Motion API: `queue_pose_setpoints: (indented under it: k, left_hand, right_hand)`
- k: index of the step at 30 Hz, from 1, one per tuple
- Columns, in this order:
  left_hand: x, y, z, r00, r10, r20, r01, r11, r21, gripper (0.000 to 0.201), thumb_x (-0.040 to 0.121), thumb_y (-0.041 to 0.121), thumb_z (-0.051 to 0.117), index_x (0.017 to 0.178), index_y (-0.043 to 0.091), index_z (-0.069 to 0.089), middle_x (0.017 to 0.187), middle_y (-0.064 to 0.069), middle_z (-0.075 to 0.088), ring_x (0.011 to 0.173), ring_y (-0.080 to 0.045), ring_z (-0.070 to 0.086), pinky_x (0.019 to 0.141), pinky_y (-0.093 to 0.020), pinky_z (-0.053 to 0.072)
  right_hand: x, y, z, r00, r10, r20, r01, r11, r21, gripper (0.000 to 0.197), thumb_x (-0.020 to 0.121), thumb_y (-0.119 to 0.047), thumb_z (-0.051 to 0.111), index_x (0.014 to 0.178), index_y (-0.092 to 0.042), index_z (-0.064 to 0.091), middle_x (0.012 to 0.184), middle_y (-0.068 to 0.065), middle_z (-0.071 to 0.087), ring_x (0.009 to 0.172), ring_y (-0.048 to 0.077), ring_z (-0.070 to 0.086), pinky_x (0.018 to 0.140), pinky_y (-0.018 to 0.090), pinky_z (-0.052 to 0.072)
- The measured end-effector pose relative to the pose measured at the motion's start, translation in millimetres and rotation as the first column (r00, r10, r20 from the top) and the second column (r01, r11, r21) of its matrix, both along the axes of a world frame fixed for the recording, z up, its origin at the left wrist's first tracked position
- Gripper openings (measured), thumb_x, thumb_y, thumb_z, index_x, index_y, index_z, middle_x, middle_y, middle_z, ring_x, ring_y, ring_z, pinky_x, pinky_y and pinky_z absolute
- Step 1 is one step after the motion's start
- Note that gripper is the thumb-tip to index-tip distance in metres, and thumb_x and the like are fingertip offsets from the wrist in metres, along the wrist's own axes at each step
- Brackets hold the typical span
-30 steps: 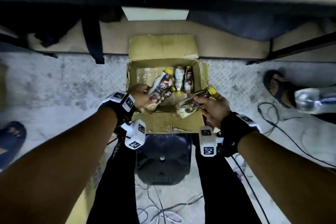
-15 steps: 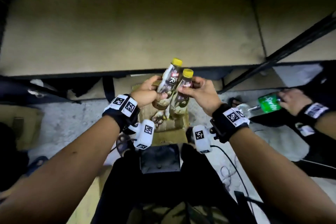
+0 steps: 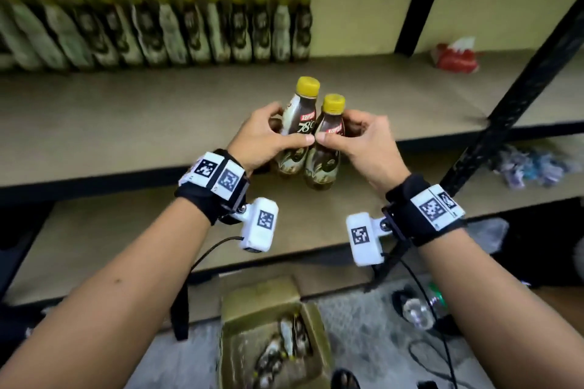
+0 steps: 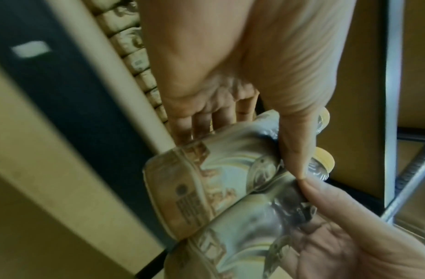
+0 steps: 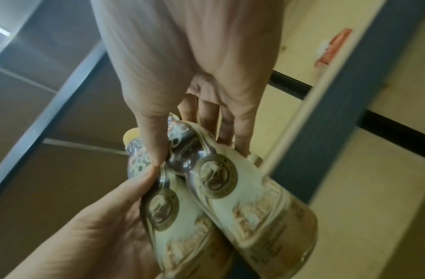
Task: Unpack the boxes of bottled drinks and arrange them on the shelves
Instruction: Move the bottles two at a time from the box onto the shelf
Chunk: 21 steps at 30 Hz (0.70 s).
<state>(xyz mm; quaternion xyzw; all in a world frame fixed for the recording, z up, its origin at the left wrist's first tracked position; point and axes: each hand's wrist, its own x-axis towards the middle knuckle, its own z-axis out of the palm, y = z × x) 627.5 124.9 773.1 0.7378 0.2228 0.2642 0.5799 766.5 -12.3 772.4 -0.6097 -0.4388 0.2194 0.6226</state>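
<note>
Two brown-and-cream coffee drink bottles with yellow caps stand side by side, upright, in front of the middle shelf board [image 3: 126, 110]. My left hand [image 3: 265, 139] grips the left bottle [image 3: 298, 123] and my right hand [image 3: 363, 142] grips the right bottle [image 3: 328, 136]; the thumb tips touch in front. In the left wrist view the left hand [image 4: 230, 94] wraps its bottle [image 4: 206, 179], with the other bottle [image 4: 242, 236] below. From the right wrist, the right hand [image 5: 182, 75] wraps its bottle [image 5: 254, 198] beside the left one [image 5: 178, 217]. A row of matching bottles [image 3: 177, 31] lines the shelf's back left.
The open cardboard box [image 3: 262, 300] with several bottles lies on the floor below. A lower shelf board [image 3: 126, 224] sits under the hands. Black uprights [image 3: 518, 95] stand at right. A red packet [image 3: 455, 55] lies on the shelf's right; crumpled plastic [image 3: 531, 164] lies lower right.
Both hands lifted the two bottles out of the box and up to shelf height, bringing them together and upright. The view tilted up from the floor to the shelves.
</note>
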Motion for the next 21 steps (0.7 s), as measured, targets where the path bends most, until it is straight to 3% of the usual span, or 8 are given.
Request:
queue_pose_setpoints:
  k: [6,10,15,18,21]
  left_hand:
    - [24.5,27.7,43.1,0.995,0.096,0.027,-0.099,0.973,0.208,0.048,0.06,0.022,0.09,0.101,0.013,0.068,0.096,-0.001,0.073,0.086,-0.012,0.068,0.081,-0.029,0.056]
    - [36.1,46.6,34.4,0.995,0.097,-0.026,-0.092,0.985,0.146,0.048,0.061,0.011,0.088,0.105,0.01,0.068,0.1,-0.003,0.073,0.094,-0.02,0.069,0.09,-0.037,0.054]
    - [39.3,59.7,15.3,0.994,0.097,-0.043,-0.095,0.994,0.062,0.043,0.065,0.008,0.086,0.102,0.018,0.067,0.1,-0.003,0.073,0.096,-0.017,0.068,0.095,-0.043,0.052]
    - [38.8,64.9,19.7,0.998,0.026,-0.054,-0.02,0.993,0.112,0.048,0.066,0.01,0.086,0.108,0.015,0.062,0.104,-0.002,0.071,0.099,-0.017,0.067,0.096,-0.044,0.051]
    - [38.3,68.5,32.5,0.999,-0.007,-0.051,0.018,0.976,0.216,0.041,0.071,0.02,0.083,0.108,0.017,0.064,0.104,0.001,0.071,0.098,-0.014,0.067,0.094,-0.041,0.052]
  right_hand:
    - [30.7,37.8,36.1,0.99,-0.102,0.095,0.094,0.992,0.082,0.031,0.074,-0.011,0.082,0.103,-0.007,0.073,0.097,0.006,0.076,0.094,0.022,0.072,0.086,0.043,0.058]
    - [45.6,62.1,27.2,0.982,-0.141,0.127,0.141,0.99,0.014,0.029,0.07,-0.016,0.084,0.097,-0.01,0.074,0.096,0.001,0.076,0.095,0.018,0.071,0.091,0.046,0.055]
    - [53.5,77.2,24.2,0.978,-0.131,0.16,0.148,0.984,-0.103,0.028,0.069,-0.027,0.083,0.094,-0.019,0.073,0.093,-0.004,0.076,0.093,0.016,0.071,0.092,0.047,0.054]
    - [52.5,81.6,28.7,0.964,-0.141,0.224,0.186,0.964,-0.192,0.035,0.066,-0.037,0.082,0.097,-0.027,0.072,0.094,-0.008,0.075,0.094,0.014,0.07,0.091,0.045,0.055]
    - [54.0,86.5,31.9,0.953,-0.171,0.25,0.228,0.948,-0.222,0.025,0.07,-0.029,0.083,0.093,-0.027,0.072,0.09,-0.007,0.075,0.091,0.015,0.071,0.089,0.045,0.056]
